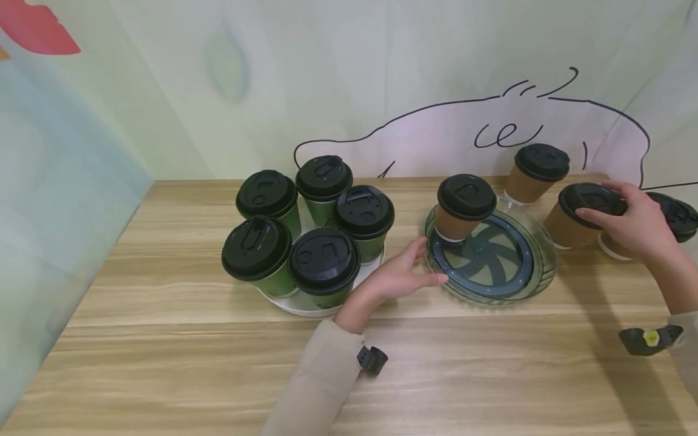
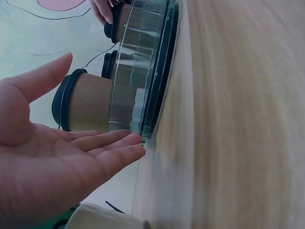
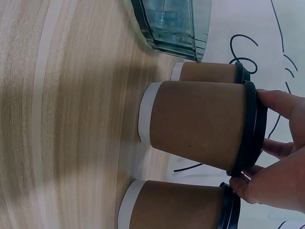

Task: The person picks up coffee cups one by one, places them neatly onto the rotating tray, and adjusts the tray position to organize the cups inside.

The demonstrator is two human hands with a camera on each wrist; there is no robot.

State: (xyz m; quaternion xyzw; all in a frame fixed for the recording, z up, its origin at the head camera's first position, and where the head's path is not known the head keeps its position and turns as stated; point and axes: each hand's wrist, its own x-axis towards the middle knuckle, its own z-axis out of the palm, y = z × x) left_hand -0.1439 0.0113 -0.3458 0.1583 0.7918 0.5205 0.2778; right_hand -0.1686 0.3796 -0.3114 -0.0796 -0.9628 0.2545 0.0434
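My right hand (image 1: 635, 218) grips the black lid of a brown paper cup (image 3: 200, 124), thumb on one side and fingers on the other. In the right wrist view the cup's white base is close over the wooden table. My left hand (image 1: 400, 272) is spread with relaxed fingers at the left rim of a round, clear green tray (image 1: 545, 266). Its fingertips overlap the tray wall in the left wrist view. One lidded brown cup (image 1: 460, 200) stands inside the tray, at its back left.
Another brown cup (image 1: 537, 172) stands behind the tray by the wall, and one more (image 1: 676, 218) is at the far right, partly behind my right hand. Left of the tray, several green cups (image 1: 324, 266) with black lids crowd a white round plate (image 1: 305, 312).
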